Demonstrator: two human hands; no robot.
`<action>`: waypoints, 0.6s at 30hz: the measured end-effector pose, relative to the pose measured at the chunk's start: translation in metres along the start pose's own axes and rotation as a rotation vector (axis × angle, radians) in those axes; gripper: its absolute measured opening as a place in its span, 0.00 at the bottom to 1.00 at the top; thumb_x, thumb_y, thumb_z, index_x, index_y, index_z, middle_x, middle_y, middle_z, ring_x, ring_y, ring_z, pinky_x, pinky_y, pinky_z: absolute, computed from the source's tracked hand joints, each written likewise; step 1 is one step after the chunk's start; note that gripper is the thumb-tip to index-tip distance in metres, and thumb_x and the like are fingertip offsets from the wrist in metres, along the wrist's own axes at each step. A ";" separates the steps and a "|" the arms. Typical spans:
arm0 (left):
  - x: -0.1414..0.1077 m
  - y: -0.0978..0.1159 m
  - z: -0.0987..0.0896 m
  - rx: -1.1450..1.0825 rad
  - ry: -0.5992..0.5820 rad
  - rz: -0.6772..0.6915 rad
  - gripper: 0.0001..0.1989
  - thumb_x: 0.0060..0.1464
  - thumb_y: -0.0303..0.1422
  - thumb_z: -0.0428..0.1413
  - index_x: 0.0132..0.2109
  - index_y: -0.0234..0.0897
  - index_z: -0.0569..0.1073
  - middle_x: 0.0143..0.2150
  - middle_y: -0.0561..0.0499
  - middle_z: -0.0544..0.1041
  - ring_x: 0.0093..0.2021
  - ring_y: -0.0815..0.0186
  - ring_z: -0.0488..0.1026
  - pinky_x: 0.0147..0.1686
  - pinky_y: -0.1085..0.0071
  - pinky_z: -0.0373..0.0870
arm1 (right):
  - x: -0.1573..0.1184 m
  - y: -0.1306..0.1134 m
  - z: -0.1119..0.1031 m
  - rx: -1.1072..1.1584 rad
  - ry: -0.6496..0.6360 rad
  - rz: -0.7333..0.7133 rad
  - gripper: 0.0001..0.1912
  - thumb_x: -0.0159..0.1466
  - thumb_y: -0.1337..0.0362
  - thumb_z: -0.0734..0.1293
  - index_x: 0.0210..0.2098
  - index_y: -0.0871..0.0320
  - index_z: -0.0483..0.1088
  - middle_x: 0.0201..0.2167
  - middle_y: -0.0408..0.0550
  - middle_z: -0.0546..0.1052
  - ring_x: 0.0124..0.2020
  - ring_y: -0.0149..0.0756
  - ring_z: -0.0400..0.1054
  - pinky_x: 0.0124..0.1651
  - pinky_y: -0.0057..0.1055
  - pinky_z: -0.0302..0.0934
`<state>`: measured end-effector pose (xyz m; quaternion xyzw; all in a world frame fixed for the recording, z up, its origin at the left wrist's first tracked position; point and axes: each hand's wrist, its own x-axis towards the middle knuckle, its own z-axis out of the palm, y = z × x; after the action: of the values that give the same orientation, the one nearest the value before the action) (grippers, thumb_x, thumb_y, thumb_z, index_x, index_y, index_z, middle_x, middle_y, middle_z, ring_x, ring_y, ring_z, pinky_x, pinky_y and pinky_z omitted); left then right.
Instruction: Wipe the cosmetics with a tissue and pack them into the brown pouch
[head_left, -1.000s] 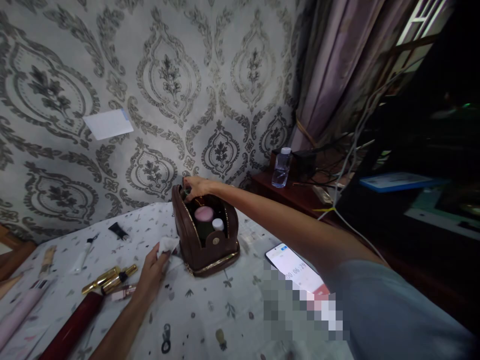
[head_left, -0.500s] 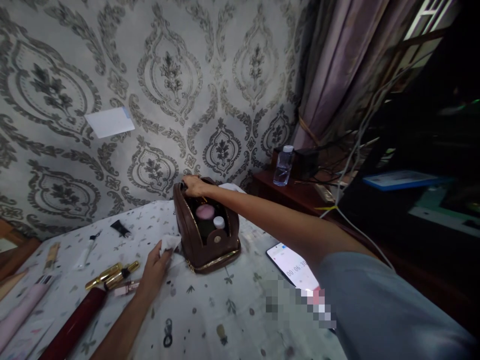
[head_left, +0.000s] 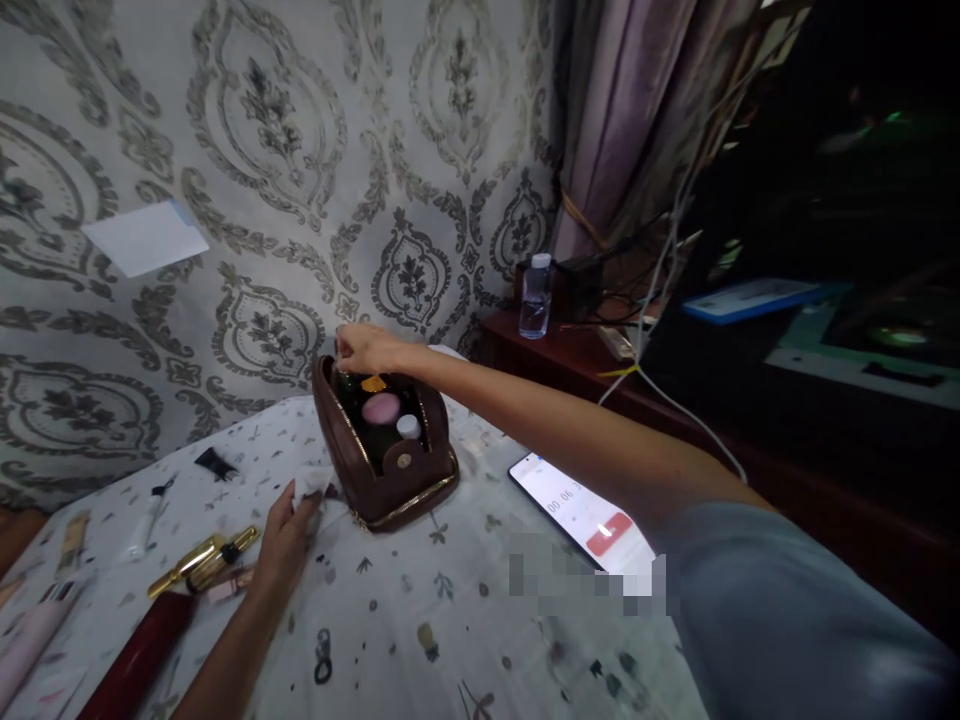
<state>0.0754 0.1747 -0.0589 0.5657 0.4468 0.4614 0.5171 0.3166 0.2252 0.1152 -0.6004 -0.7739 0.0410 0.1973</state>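
Note:
An unzipped brown cosmetic bag point(head_left: 346, 455) with a gold zipper stands on the patterned white cloth. Inside it show a round pink item point(head_left: 381, 408), a white cap point(head_left: 408, 427) and something yellow-orange. My right hand point(head_left: 367, 350) is at the bag's far end, just above the opening. Its fingers are curled down, and what they hold, if anything, is hidden. Left of the bag, my left hand point(head_left: 289, 525) is closed on a crumpled white tissue point(head_left: 313, 482), close to the bag's side.
Gold tubes point(head_left: 202, 562), a dark red case point(head_left: 142, 655), a small black tube point(head_left: 216, 463) and a white tube point(head_left: 146, 525) lie at left. A phone point(head_left: 570, 510) showing a timer lies under my right forearm. Behind stands a water bottle point(head_left: 535, 297) near cables.
My right hand has lifted slightly from the bag's far rim, and more of the yellow-orange item shows. The view has shifted to the right. My left hand keeps the tissue beside the bag.

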 end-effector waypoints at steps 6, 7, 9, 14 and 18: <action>0.001 -0.002 -0.002 -0.002 0.049 -0.037 0.26 0.40 0.41 0.66 0.48 0.37 0.76 0.40 0.49 0.80 0.44 0.58 0.74 0.46 0.66 0.69 | -0.016 0.005 0.013 -0.011 -0.038 -0.114 0.10 0.62 0.72 0.65 0.41 0.61 0.77 0.43 0.50 0.79 0.45 0.38 0.72 0.42 0.26 0.61; 0.001 -0.002 -0.002 0.006 0.051 -0.039 0.25 0.40 0.41 0.65 0.48 0.37 0.76 0.40 0.49 0.80 0.44 0.58 0.74 0.46 0.66 0.69 | -0.016 0.007 0.016 -0.013 -0.045 -0.125 0.11 0.61 0.72 0.65 0.41 0.60 0.77 0.43 0.50 0.79 0.45 0.39 0.72 0.42 0.27 0.61; 0.001 -0.002 -0.002 0.013 0.040 -0.036 0.24 0.41 0.40 0.65 0.48 0.38 0.76 0.40 0.50 0.80 0.44 0.58 0.74 0.47 0.66 0.69 | -0.015 0.009 0.021 -0.011 -0.057 -0.132 0.11 0.60 0.72 0.66 0.41 0.60 0.77 0.42 0.50 0.80 0.45 0.39 0.72 0.42 0.27 0.61; 0.001 -0.004 -0.003 -0.028 0.015 -0.037 0.21 0.43 0.38 0.65 0.46 0.39 0.77 0.39 0.51 0.80 0.44 0.59 0.75 0.48 0.66 0.68 | -0.011 0.012 0.023 0.009 -0.075 -0.142 0.13 0.60 0.73 0.66 0.43 0.61 0.77 0.39 0.49 0.80 0.42 0.39 0.72 0.41 0.27 0.60; 0.001 -0.001 0.000 0.043 0.037 -0.004 0.19 0.44 0.40 0.63 0.44 0.38 0.77 0.38 0.49 0.80 0.43 0.58 0.74 0.47 0.65 0.69 | -0.016 0.010 0.018 0.027 -0.038 -0.179 0.12 0.61 0.73 0.65 0.42 0.63 0.78 0.37 0.48 0.80 0.41 0.36 0.71 0.42 0.26 0.57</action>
<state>0.0759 0.1755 -0.0600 0.5672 0.4672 0.4612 0.4973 0.3231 0.2161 0.0919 -0.5253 -0.8274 0.0448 0.1935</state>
